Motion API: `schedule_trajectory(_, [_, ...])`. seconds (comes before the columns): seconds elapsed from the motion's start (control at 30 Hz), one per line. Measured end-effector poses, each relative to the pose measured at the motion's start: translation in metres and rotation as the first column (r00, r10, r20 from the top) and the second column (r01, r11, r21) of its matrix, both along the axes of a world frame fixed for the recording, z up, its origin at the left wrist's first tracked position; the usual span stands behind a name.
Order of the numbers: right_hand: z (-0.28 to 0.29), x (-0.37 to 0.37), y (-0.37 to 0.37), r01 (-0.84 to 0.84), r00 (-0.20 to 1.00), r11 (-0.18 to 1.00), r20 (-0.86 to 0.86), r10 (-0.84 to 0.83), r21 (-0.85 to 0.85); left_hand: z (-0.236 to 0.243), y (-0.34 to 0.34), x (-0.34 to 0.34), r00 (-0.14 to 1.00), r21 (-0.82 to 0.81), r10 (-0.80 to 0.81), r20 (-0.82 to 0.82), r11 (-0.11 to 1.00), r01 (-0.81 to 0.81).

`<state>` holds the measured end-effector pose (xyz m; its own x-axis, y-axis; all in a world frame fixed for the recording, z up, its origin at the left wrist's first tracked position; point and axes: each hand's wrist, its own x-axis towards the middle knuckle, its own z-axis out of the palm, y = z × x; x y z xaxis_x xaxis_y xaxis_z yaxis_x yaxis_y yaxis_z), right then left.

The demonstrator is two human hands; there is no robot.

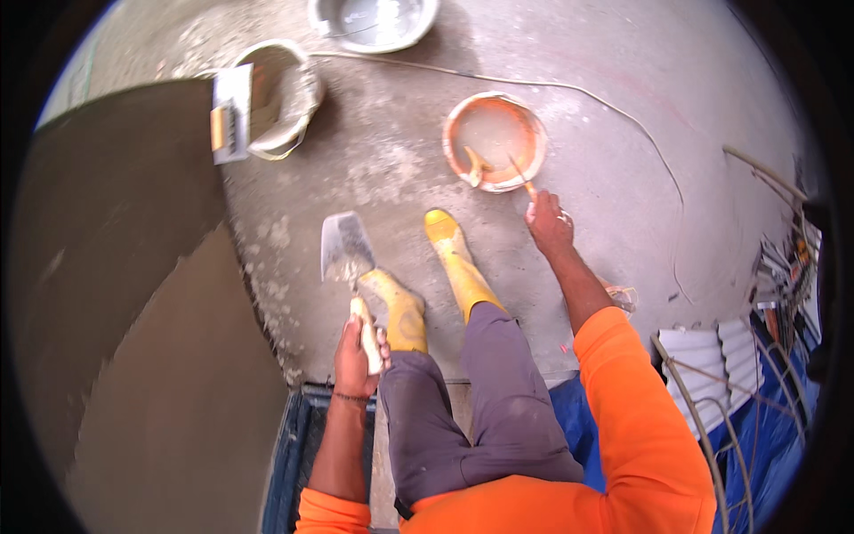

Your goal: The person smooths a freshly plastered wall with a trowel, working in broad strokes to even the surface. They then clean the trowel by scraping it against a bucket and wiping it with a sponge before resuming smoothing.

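My left hand [356, 356] is closed round the pale handle of a trowel [345, 245], whose broad grey blade points away from me above my left boot. Some mortar clings near the blade's base. My right hand [551, 230] grips a thin tool [523, 176] with an orange-brown handle. Its far end reaches over the rim into an orange bucket [452, 125] of cloudy water, and its kind is unclear. A yellowish handle-like piece [478, 166] leans inside that bucket.
A pale bucket [311, 111] of mortar has a flat plastering trowel [232, 111] across its rim. Behind stands a metal basin [425, 31]. A cable [569, 86] crosses the floor. A plastered surface [169, 356] fills the left; corrugated sheets [703, 365] and bent bars [689, 400] lie right.
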<state>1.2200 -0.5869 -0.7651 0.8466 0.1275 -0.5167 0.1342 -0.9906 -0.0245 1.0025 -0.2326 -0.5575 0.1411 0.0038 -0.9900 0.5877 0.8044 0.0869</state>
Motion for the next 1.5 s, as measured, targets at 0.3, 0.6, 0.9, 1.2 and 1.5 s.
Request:
schedule_trajectory(0.3, [0.142,-0.038,0.033,0.394,0.918,0.818,-0.140,-0.370,0.420,0.131,0.015,0.033,0.945,-0.155,0.206,0.256,0.973,-0.170])
schedule_trajectory(0.6, [0.282,-0.074,0.061,0.293,0.955,0.888,-0.148,-0.256,0.355,0.238,0.012,-0.032,0.859,-0.220,0.256,0.443,0.960,-0.172])
schedule_trajectory(0.9, [0.523,-0.222,0.125,-0.209,0.966,0.309,0.148,0.211,0.928,0.345,0.001,-0.128,0.671,-0.232,0.320,0.669,0.948,-0.220])
schedule_trajectory(1.2, [0.592,-0.290,0.145,-0.285,0.862,0.153,0.183,0.472,0.946,0.374,-0.010,-0.170,0.609,-0.174,0.227,0.760,0.974,-0.147])
schedule_trajectory(1.5, [0.580,-0.310,0.155,-0.349,0.857,0.219,0.216,0.467,0.911,0.382,0.004,-0.188,0.650,-0.135,0.176,0.739,0.984,-0.113])
